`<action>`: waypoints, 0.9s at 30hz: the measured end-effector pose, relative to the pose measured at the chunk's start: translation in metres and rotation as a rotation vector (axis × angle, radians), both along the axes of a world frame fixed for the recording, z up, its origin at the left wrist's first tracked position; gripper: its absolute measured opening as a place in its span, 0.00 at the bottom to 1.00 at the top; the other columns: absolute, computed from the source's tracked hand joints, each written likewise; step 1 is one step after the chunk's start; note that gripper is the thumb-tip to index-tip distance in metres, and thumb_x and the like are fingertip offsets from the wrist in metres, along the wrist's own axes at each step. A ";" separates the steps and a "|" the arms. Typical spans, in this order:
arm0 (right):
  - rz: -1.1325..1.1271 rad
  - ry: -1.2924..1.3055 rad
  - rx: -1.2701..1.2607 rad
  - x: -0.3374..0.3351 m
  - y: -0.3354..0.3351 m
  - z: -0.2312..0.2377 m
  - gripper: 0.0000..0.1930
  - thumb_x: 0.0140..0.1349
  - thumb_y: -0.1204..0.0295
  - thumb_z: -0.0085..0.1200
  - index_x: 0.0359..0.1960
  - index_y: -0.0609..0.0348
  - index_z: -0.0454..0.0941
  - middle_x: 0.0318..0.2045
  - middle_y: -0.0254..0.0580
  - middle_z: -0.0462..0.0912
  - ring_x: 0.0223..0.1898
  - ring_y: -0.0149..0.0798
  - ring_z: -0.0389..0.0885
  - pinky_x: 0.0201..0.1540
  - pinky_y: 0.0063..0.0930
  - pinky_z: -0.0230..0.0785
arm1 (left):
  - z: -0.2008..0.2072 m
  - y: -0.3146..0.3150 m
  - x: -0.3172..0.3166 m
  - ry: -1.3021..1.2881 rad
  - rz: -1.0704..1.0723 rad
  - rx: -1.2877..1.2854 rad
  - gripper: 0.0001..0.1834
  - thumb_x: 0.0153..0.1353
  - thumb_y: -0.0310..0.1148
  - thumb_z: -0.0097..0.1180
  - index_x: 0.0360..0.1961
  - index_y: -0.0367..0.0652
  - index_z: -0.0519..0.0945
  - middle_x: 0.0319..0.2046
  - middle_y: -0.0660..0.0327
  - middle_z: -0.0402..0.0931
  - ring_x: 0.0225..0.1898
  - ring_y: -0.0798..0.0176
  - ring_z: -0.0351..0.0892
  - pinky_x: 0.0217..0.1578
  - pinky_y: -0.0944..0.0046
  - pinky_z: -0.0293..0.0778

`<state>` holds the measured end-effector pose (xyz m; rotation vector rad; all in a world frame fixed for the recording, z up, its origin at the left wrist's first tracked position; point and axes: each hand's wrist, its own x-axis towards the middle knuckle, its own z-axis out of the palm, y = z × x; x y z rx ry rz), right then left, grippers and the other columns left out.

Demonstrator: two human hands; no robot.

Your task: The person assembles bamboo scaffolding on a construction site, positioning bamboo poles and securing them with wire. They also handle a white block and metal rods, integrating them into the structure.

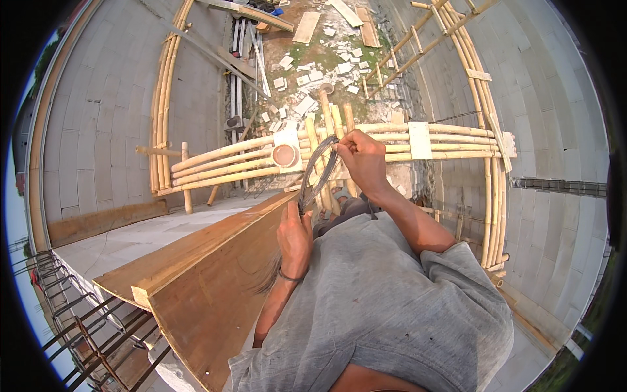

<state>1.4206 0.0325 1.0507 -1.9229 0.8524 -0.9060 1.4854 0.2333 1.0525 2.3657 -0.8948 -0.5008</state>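
A bundle of thin dark grey tie wire [315, 171] hangs in a bent loop between my hands. My left hand [295, 238] is closed around its lower part, and loose wire ends [264, 277] fan out beside that wrist. Higher up, the fingers of my right hand [363, 159] pinch the wire at the top of the bend. Exactly how many strands they grip is hidden. Behind the bundle, several bamboo poles [225, 162] lie side by side as a platform. A round brown cup [285, 155] rests on them, left of the wire.
A wooden formwork panel [215, 287] slants at my lower left, with steel reinforcing bars [108, 340] beyond it. Bamboo rails run along the left [164, 111] and right [493, 209] block walls. Far below, broken white blocks [305, 104] litter the ground. A bamboo ladder [415, 49] leans at upper right.
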 end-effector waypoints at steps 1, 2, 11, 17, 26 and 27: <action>0.006 -0.013 0.056 0.001 0.000 0.000 0.05 0.54 0.78 0.62 0.28 0.65 0.77 0.19 0.36 0.79 0.21 0.24 0.75 0.24 0.20 0.67 | 0.000 0.000 -0.001 -0.003 0.005 -0.001 0.12 0.58 0.26 0.57 0.41 0.35 0.70 0.34 0.41 0.73 0.36 0.34 0.74 0.33 0.43 0.70; 0.012 -0.026 0.113 0.002 0.000 -0.001 0.05 0.54 0.78 0.62 0.28 0.65 0.77 0.19 0.35 0.78 0.21 0.23 0.74 0.24 0.19 0.67 | 0.002 0.000 -0.001 -0.005 0.017 -0.001 0.12 0.58 0.26 0.57 0.41 0.34 0.70 0.34 0.41 0.73 0.36 0.34 0.74 0.33 0.43 0.70; 0.080 -0.089 0.333 0.008 0.001 0.001 0.06 0.55 0.77 0.63 0.30 0.64 0.77 0.20 0.30 0.77 0.23 0.19 0.71 0.26 0.17 0.67 | 0.002 -0.001 -0.003 -0.026 0.075 -0.019 0.13 0.57 0.25 0.59 0.40 0.33 0.71 0.33 0.41 0.73 0.36 0.34 0.74 0.33 0.44 0.69; 0.135 -0.086 0.183 0.006 -0.002 0.019 0.06 0.54 0.77 0.63 0.27 0.65 0.77 0.19 0.30 0.75 0.22 0.20 0.71 0.25 0.17 0.66 | 0.000 -0.003 -0.005 -0.045 0.102 -0.038 0.13 0.57 0.25 0.60 0.40 0.33 0.71 0.31 0.40 0.74 0.34 0.34 0.74 0.32 0.45 0.68; 0.479 0.019 0.741 -0.002 -0.018 0.048 0.07 0.62 0.71 0.58 0.28 0.60 0.76 0.20 0.30 0.75 0.21 0.19 0.69 0.23 0.15 0.60 | -0.007 -0.002 0.000 -0.059 0.074 -0.125 0.13 0.58 0.27 0.59 0.41 0.35 0.71 0.28 0.41 0.74 0.33 0.33 0.74 0.31 0.45 0.67; 0.541 0.111 0.769 -0.004 -0.024 0.051 0.09 0.64 0.69 0.57 0.28 0.59 0.76 0.20 0.30 0.75 0.21 0.19 0.69 0.23 0.15 0.58 | -0.011 0.000 0.003 -0.030 0.057 -0.120 0.13 0.58 0.27 0.59 0.42 0.36 0.71 0.28 0.41 0.74 0.33 0.33 0.73 0.31 0.45 0.67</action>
